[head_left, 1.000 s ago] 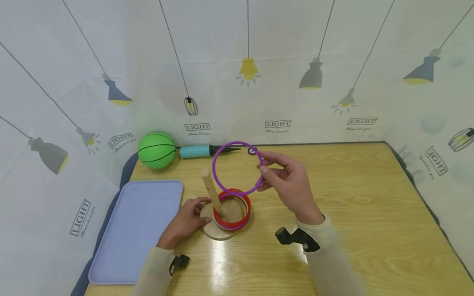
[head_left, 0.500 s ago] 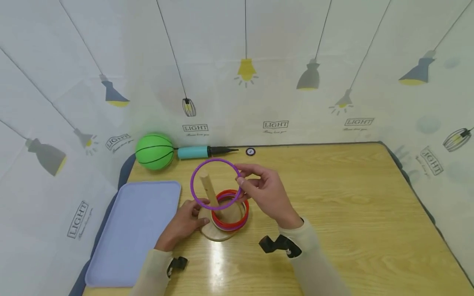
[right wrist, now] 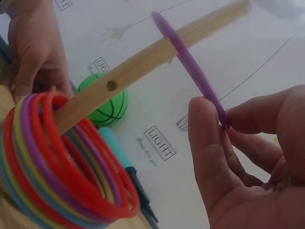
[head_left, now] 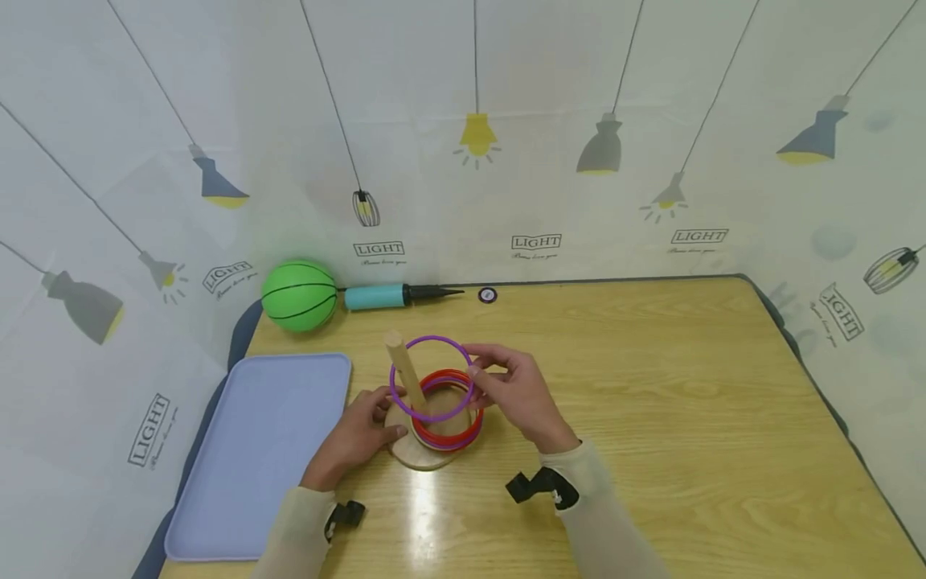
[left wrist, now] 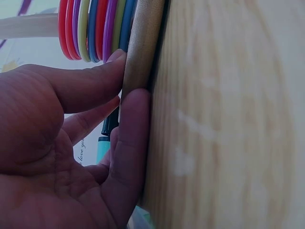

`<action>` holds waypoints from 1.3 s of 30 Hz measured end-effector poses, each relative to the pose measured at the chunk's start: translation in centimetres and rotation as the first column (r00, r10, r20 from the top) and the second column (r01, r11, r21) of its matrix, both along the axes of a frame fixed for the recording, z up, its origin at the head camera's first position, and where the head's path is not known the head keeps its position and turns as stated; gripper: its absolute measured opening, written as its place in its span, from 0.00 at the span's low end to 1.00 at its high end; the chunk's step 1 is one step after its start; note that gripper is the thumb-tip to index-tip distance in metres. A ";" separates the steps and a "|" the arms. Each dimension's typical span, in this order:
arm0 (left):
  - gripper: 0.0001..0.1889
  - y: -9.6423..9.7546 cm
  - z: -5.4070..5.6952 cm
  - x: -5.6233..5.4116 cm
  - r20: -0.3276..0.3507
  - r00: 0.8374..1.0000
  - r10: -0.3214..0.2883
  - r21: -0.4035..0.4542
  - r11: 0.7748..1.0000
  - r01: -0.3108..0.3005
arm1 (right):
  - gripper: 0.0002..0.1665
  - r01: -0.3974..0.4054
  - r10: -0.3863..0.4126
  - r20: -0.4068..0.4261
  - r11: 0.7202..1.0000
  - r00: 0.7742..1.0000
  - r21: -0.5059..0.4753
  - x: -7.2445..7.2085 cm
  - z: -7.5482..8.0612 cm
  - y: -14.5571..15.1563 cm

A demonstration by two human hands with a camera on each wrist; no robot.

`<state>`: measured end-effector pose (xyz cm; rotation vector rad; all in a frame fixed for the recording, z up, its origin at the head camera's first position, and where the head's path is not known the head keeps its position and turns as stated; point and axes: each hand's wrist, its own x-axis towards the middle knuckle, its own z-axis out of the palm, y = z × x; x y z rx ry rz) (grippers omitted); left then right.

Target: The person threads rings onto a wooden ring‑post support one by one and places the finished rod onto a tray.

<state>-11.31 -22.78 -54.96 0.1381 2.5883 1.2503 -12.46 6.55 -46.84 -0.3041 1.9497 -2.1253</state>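
Observation:
My right hand (head_left: pixel 517 394) pinches a thin purple ring (head_left: pixel 450 417) at its right side, between thumb and fingers. The ring is around the upper part of an upright wooden peg (head_left: pixel 407 374), tilted and above the rings below. Several stacked rings in red, purple, yellow-green and blue (right wrist: pixel 62 167) lie round the peg's foot on a round wooden base (head_left: pixel 423 460). With thumb and fingers, my left hand (head_left: pixel 360 433) grips the left edge of that base, seen close up in the left wrist view.
A pale blue tray (head_left: pixel 260 458) lies on the table (head_left: pixel 651 386) at the left. Along the back stand a green ball (head_left: pixel 300 296), a turquoise and black hand pump (head_left: pixel 376 297) and a small round dark disc (head_left: pixel 488 295).
My right hand has moved left and down with the purple ring, bringing it from right of the peg to around it. The left hand stays on the base.

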 end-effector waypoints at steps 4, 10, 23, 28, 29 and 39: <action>0.31 -0.1 0.0 0.0 0.009 1.000 0.007 0.001 1.000 -0.007 | 0.19 0.009 -0.009 0.037 1.000 0.999 0.018 -0.1 -1.3 0.1; 0.32 -0.1 -0.4 -0.2 0.004 1.000 0.004 -0.001 1.000 -0.004 | 0.20 0.010 -0.017 0.109 0.998 0.994 0.064 -0.2 -3.3 0.4; 0.31 -0.1 -0.6 -0.2 -0.016 1.000 -0.003 0.021 1.000 0.003 | 0.18 0.039 -0.059 0.097 0.980 0.994 0.194 -0.4 -5.0 0.4; 0.31 -0.1 -0.5 -0.3 -0.024 1.000 -0.015 0.014 1.000 0.016 | 0.16 0.071 -0.094 0.081 0.967 0.992 0.243 -0.4 -5.5 0.3; 0.31 -0.1 -0.5 -0.3 -0.024 1.000 -0.016 0.014 1.000 0.016 | 0.16 0.074 -0.097 0.083 0.967 0.992 0.244 -0.4 -5.5 0.3; 0.31 0.0 -0.4 -0.2 -0.014 1.000 0.001 0.019 1.000 0.000 | 0.15 0.092 -0.120 0.084 0.957 0.989 0.274 -0.4 -5.6 0.6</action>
